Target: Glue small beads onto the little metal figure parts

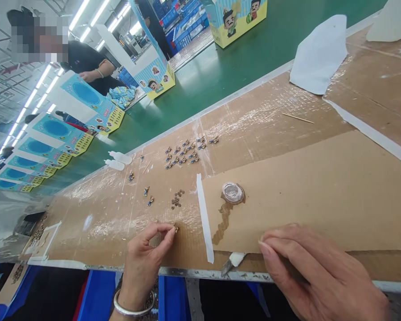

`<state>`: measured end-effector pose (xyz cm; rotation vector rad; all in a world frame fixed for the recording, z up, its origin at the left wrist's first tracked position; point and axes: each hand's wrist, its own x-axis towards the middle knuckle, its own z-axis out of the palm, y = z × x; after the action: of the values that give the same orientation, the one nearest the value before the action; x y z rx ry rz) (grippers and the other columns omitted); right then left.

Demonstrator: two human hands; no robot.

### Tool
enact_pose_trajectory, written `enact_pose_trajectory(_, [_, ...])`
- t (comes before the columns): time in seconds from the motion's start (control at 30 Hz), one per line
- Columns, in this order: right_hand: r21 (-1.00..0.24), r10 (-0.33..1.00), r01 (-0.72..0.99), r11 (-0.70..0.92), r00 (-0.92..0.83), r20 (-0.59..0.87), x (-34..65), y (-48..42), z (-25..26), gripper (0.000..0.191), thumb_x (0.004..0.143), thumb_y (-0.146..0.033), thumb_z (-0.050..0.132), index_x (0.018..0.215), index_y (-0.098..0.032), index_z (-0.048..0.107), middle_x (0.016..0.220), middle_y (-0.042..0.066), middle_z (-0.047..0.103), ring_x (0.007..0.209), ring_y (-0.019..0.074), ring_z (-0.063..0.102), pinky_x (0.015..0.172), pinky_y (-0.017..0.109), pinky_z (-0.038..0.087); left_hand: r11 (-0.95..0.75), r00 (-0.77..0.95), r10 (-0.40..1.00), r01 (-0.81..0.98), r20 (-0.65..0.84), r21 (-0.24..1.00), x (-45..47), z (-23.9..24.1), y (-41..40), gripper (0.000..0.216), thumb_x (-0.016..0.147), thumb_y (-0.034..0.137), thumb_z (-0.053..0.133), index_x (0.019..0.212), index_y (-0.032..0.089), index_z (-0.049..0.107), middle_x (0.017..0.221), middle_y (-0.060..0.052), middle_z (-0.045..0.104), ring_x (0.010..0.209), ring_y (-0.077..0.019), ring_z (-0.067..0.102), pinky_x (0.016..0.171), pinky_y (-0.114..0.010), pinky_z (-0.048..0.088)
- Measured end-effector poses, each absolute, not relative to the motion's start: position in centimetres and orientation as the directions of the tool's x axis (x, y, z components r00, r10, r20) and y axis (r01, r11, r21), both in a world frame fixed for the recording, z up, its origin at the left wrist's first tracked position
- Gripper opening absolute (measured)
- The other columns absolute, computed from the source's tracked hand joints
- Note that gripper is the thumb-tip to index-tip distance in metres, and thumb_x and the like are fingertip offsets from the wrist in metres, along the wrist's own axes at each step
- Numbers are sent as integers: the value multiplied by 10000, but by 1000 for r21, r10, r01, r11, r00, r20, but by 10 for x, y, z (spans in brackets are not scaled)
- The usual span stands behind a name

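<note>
My left hand (pixel 150 247), with a silver bangle at the wrist, pinches a tiny gold-brown piece (pixel 176 228) between thumb and forefinger, just above the cardboard. Thumb and fingers of my right hand (pixel 307 263) are pressed together over the near edge of a plain cardboard sheet (pixel 314 187); whatever they may hold is hidden. Ahead of the left hand lies a cluster of small brown round pieces (pixel 177 200). Tiny blue-and-gold figures (pixel 183 154) lie in rows farther off, with several more to the left. A shallow round dish (pixel 233 192) sits on the sheet beside a brown wet streak.
Two white bottles (pixel 118 159) stand left near a green conveyor belt (pixel 247 58) that carries printed display boxes (pixel 155 80). A blade-like tool (pixel 232 264) lies at the table's front edge. White paper (pixel 319 53) is at far right. A person (pixel 90 67) stands across the belt.
</note>
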<state>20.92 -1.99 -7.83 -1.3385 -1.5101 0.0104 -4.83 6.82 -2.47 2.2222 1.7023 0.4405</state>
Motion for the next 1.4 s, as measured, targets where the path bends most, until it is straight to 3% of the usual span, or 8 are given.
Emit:
enact_pose_trajectory(0.53, [-604,705,704,372,209,678,208,-20,-76,68,835,-104,550,803,-154,583,742,15,606,718,103,571,762,241,473,-315,315,947,872,64,375,-43,-22,70,107,778,307,616,748,225,678,718,10,691,742,-169,650,667,-239,510])
enact_pose_trajectory(0.67, [-606,700,700,377,212,682,207,-20,-77,84,836,-91,543,800,-154,585,745,17,601,724,102,568,772,240,469,-303,300,951,871,68,387,-47,-22,72,106,766,312,630,737,226,684,723,13,697,747,-169,658,768,-265,512])
enact_pose_trajectory(0.83, [-601,691,699,387,212,691,212,-20,-77,70,830,-94,555,806,-148,592,758,25,604,741,106,572,782,240,462,-298,294,953,851,77,432,-45,-22,70,102,757,303,635,718,219,677,705,8,691,717,-166,648,664,-231,523])
enact_pose_trajectory(0.93, [-605,715,682,410,172,678,208,-20,-75,76,819,-94,563,854,-143,610,814,35,609,761,113,560,771,261,444,-282,278,957,847,76,451,-46,-23,68,98,752,300,638,705,222,675,703,13,693,741,-172,654,780,-274,515])
enact_pose_trajectory(1.03, [-576,757,685,446,55,651,185,-19,-75,205,814,-76,529,979,-146,629,910,57,622,845,160,562,801,327,420,-255,256,965,842,62,475,-46,-24,64,73,745,295,644,718,235,677,738,23,702,787,-178,660,934,-339,451])
enact_pose_trajectory(1.1, [-536,706,693,482,55,706,159,-16,-77,213,801,-52,496,917,-148,647,902,55,635,863,187,566,812,360,407,-241,251,967,839,47,488,-45,-24,62,64,754,291,639,736,239,673,764,26,703,797,-176,658,989,-366,405])
enact_pose_trajectory(1.13, [-505,666,712,488,70,743,146,-13,-78,220,807,-59,477,914,-142,650,918,51,643,873,196,565,819,368,397,-238,254,967,838,36,491,-44,-25,62,65,762,290,634,742,239,670,771,26,701,801,-174,654,999,-372,392])
enact_pose_trajectory(1.4, [-443,717,771,458,-26,697,105,7,-86,278,823,-126,425,1004,-110,636,1044,51,643,940,220,535,810,371,352,-240,292,956,809,-13,537,-36,-24,62,118,816,253,581,713,223,629,698,50,654,688,-131,602,1000,-396,340])
